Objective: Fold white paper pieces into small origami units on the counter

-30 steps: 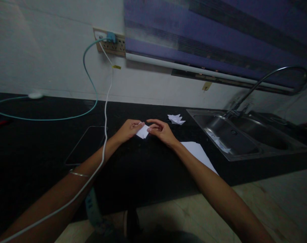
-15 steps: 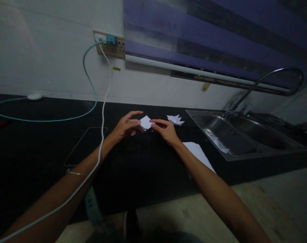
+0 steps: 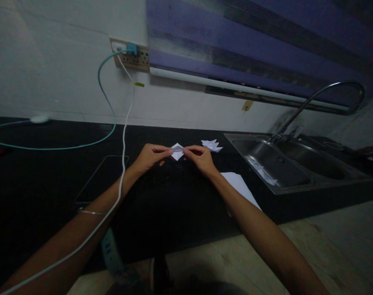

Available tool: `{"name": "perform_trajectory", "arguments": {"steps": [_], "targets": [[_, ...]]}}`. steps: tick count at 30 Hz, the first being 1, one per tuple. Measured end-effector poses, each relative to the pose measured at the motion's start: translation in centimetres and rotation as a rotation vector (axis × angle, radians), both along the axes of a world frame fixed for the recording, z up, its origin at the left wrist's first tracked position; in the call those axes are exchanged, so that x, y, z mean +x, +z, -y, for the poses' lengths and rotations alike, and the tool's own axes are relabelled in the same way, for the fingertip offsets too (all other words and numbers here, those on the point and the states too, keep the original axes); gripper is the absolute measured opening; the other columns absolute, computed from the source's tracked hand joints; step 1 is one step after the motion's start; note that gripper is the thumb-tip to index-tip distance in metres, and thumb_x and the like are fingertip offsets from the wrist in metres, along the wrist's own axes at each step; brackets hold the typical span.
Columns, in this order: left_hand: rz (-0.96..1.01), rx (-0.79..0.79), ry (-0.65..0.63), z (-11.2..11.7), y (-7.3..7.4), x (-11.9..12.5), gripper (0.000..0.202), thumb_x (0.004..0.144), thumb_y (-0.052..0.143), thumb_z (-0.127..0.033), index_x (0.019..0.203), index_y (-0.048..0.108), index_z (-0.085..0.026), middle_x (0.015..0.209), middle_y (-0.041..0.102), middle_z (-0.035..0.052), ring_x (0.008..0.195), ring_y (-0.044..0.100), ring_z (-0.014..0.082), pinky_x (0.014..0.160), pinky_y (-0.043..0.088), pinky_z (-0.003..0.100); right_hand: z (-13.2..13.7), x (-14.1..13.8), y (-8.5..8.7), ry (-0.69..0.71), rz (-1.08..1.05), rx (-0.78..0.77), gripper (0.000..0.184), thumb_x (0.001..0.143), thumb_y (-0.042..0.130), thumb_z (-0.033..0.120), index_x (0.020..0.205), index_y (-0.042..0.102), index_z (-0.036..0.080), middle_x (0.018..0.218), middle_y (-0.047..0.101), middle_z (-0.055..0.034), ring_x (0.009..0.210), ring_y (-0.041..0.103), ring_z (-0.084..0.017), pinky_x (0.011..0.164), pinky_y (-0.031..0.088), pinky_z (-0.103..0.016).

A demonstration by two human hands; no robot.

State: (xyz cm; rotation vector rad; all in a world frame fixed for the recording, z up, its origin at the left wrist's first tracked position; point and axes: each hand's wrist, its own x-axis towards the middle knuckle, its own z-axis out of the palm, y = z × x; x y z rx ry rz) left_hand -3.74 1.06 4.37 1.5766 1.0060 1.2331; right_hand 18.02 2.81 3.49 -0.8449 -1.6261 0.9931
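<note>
A small folded white paper [image 3: 177, 151], diamond-shaped with a crease or fold across its middle, is held just above the dark counter [image 3: 174, 205]. My left hand [image 3: 151, 157] pinches its left corner between thumb and fingers. Its right corner is pinched by my right hand [image 3: 201, 157]. Just beyond the right hand lie several pointed folded paper pieces [image 3: 211, 145]. Partly under my right forearm is a stack of white paper sheets [image 3: 240, 187].
A flat dark phone-like device [image 3: 102, 178] lies by my left forearm. The white cable [image 3: 124, 143] passes over that arm from the wall socket [image 3: 133, 57]. A teal cable [image 3: 66, 147] loops at left. On the right is a steel sink [image 3: 271, 191] with a faucet [image 3: 309, 100].
My left fingers have closed on the paper's left corner after being spread beside it. The paper has turned to show a fold across its middle. The view has shifted slightly.
</note>
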Motion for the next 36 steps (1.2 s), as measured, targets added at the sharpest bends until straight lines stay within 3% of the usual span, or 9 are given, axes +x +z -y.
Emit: {"name": "perform_trajectory", "arguments": {"steps": [3, 7, 15, 21, 26, 36], "targets": [[-0.016, 0.018, -0.005, -0.1, 0.0, 0.2, 0.022, 0.077, 0.076, -0.035, 0.089, 0.078, -0.016, 0.074, 0.073, 0.0078, 0.044, 0.049, 0.0069, 0.039, 0.036, 0.021, -0.1, 0.0, -0.2, -0.017, 0.013, -0.013, 0.027, 0.076, 0.073, 0.047, 0.086, 0.076, 0.022, 0.083, 0.073, -0.0048, 0.07, 0.065, -0.017, 0.072, 0.054, -0.036], [-0.001, 0.005, -0.006, -0.1, -0.1, 0.5, 0.034, 0.079, 0.074, -0.034, 0.108, 0.072, -0.016, 0.078, 0.073, 0.0083, 0.047, 0.053, 0.0088, 0.041, 0.04, 0.021, 0.0, -0.2, -0.1, -0.037, 0.006, 0.006, 0.026, 0.076, 0.073, 0.046, 0.085, 0.074, 0.021, 0.081, 0.072, -0.0042, 0.069, 0.065, -0.017, 0.071, 0.054, -0.036], [-0.043, 0.033, 0.012, -0.4, -0.4, 0.3, 0.023, 0.081, 0.072, -0.038, 0.085, 0.073, -0.015, 0.063, 0.065, 0.0026, 0.043, 0.051, 0.0076, 0.041, 0.037, 0.021, 0.0, -0.5, -0.2, -0.075, -0.021, 0.018, 0.027, 0.074, 0.074, 0.043, 0.088, 0.071, 0.021, 0.089, 0.072, -0.0053, 0.077, 0.066, -0.018, 0.076, 0.054, -0.037], [0.017, -0.022, -0.012, -0.5, -0.7, 0.6, 0.045, 0.082, 0.072, -0.037, 0.12, 0.065, -0.015, 0.067, 0.068, 0.0033, 0.043, 0.05, 0.0085, 0.039, 0.037, 0.022, 0.1, -0.6, -0.1, -0.047, -0.11, -0.035, 0.033, 0.071, 0.078, 0.033, 0.098, 0.063, 0.021, 0.078, 0.071, -0.0017, 0.074, 0.067, -0.018, 0.078, 0.055, -0.037], [-0.001, -0.026, -0.048, -0.9, -1.2, 0.4, 0.03, 0.083, 0.071, -0.04, 0.097, 0.072, -0.014, 0.068, 0.067, 0.0041, 0.046, 0.051, 0.0078, 0.043, 0.04, 0.021, 0.1, -0.5, -0.1, -0.068, -0.08, -0.022, 0.031, 0.071, 0.077, 0.033, 0.096, 0.063, 0.021, 0.081, 0.073, -0.0034, 0.078, 0.069, -0.019, 0.08, 0.054, -0.039], [-0.045, -0.041, -0.051, -0.2, -0.5, 0.9, 0.025, 0.079, 0.073, -0.039, 0.087, 0.069, -0.015, 0.068, 0.067, 0.0035, 0.046, 0.051, 0.008, 0.04, 0.037, 0.02, 0.3, -0.6, 0.1, -0.11, 0.025, -0.032, 0.029, 0.068, 0.079, 0.04, 0.085, 0.066, 0.02, 0.072, 0.071, -0.0026, 0.067, 0.065, -0.018, 0.067, 0.052, -0.035]]}}
